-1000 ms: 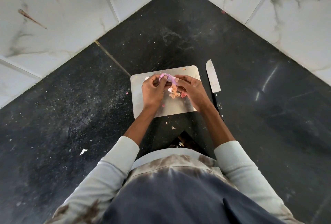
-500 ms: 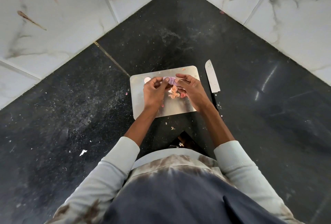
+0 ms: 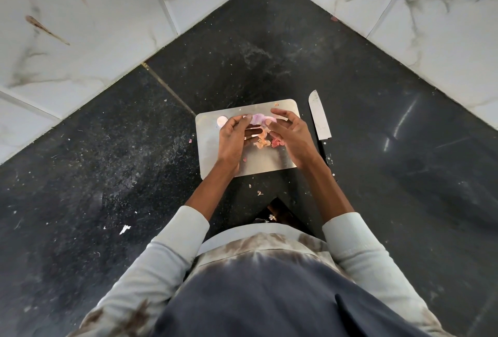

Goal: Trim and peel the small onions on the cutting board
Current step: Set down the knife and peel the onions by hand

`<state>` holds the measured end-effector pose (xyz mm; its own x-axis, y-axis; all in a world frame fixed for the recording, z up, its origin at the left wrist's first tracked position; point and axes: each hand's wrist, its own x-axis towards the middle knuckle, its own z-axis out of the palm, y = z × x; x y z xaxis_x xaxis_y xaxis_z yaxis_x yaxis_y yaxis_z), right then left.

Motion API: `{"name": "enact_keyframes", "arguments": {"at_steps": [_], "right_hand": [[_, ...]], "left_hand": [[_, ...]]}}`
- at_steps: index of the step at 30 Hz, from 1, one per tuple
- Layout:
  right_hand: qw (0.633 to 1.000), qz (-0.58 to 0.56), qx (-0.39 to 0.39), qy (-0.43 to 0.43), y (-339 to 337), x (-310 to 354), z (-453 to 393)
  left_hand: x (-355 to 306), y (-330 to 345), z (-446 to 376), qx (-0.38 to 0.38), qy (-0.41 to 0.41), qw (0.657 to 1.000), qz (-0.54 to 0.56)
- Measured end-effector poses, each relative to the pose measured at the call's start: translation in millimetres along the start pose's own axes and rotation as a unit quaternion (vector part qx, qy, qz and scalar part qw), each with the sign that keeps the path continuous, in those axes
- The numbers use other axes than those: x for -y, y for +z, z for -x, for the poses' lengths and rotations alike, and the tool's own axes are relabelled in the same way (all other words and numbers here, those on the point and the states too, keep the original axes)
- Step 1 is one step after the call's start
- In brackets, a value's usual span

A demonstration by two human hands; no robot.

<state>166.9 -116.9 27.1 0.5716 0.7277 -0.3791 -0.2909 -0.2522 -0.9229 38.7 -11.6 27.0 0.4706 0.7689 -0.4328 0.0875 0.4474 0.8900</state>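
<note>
A pale purple small onion (image 3: pixel 259 118) is held above the steel cutting board (image 3: pixel 210 147) between both hands. My left hand (image 3: pixel 235 138) grips its left side with the fingertips. My right hand (image 3: pixel 292 134) pinches its right side, the other fingers spread. Loose orange and pink peelings (image 3: pixel 269 142) lie on the board under my hands. A round peeled onion piece (image 3: pixel 222 121) rests at the board's far left, just beside my left hand.
A knife (image 3: pixel 319 118) lies on the dark stone counter (image 3: pixel 377 134) just right of the board, blade pointing away. White marble-tiled walls (image 3: pixel 80 26) meet in a corner behind. Small peel scraps (image 3: pixel 258 192) dot the counter near the front edge.
Both hands have turned the onion and worked at its skin. The right hand's fingers have spread wider, and the onion sits slightly lower, nearer the board.
</note>
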Motion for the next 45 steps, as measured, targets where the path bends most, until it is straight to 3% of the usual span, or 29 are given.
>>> {"name": "enact_keyframes", "arguments": {"at_steps": [3,9,16,20,28,33,41,43,45], "right_hand": [[0.999,0.036,-0.003,-0.019,-0.2,2.7,0.5],[0.994,0.089,-0.015,-0.056,1.3,5.2,-2.1],[0.999,0.027,-0.028,-0.03,-1.4,0.8,-3.7],[0.999,-0.037,-0.016,-0.01,0.6,-2.1,-2.3],[0.998,-0.052,-0.041,0.006,2.2,-0.2,-2.4],[0.998,0.004,-0.055,-0.012,4.9,-0.1,-4.6],[0.993,0.094,-0.062,-0.042,7.2,4.3,-3.5],[0.995,0.071,-0.066,-0.031,5.1,2.4,-3.4],[0.998,-0.031,-0.059,-0.006,3.9,-0.5,-2.8]], "left_hand": [[-0.3,0.9,0.2,0.022,0.007,0.999,-0.03],[4.5,-2.7,-3.4,-0.018,0.042,0.994,-0.1],[3.8,-3.5,-5.3,-0.042,0.101,0.978,-0.178],[6.2,-2.4,-3.8,-0.034,0.113,0.977,-0.177],[6.0,-2.7,-4.5,-0.012,0.088,0.985,-0.148],[5.8,1.1,-1.5,0.003,0.071,0.989,-0.133],[9.3,-4.2,-7.3,-0.036,0.088,0.982,-0.162],[8.3,-3.3,-7.0,-0.036,0.089,0.983,-0.156],[9.4,-2.4,-7.1,-0.03,0.085,0.986,-0.141]]}}
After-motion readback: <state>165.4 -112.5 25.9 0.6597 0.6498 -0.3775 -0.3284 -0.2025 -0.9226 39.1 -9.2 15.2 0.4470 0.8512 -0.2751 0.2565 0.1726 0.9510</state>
